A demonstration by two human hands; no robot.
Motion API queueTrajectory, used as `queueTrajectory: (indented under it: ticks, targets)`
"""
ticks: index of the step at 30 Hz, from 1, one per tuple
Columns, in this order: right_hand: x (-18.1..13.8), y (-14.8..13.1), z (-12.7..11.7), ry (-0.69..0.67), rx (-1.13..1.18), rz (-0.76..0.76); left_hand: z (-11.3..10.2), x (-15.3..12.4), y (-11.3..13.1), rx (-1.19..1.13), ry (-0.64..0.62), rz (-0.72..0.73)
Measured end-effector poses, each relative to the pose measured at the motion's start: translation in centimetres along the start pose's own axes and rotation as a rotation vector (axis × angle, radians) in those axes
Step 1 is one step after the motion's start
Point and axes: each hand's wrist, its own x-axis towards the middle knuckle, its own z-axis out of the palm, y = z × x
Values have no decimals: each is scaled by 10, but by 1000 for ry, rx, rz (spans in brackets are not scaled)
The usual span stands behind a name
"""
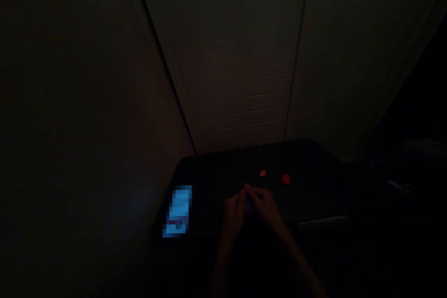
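We see the left hand (234,212) and right hand (264,202) curled nearly closed, tips meeting, a dim purple thing (248,206) between them over the table (223,170); too dark to tell which grips it. Tips together probably gives us fine control. Pale red piece (262,173) and red lump (286,179) sit just beyond, likely for easy reach; glowing screen (179,212) lies left, presumably for viewing.
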Motion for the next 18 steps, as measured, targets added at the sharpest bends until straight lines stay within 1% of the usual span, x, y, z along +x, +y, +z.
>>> queueTrajectory:
  ticks: [4,9,13,15,18]
  targets:
    - [1,3,-1,-50,11,-19,1,1,-2,-57,-5,-20]
    - [1,5,-2,-43,32,-11,2,2,-3,-95,-9,-20]
    - [-1,1,-1,-35,64,-11,2,2,-1,-89,6,-29]
    - [-3,-3,0,-17,61,-6,2,2,-1,-83,30,-29]
    - [-4,-8,0,24,47,-6,1,2,0,-79,124,-45]
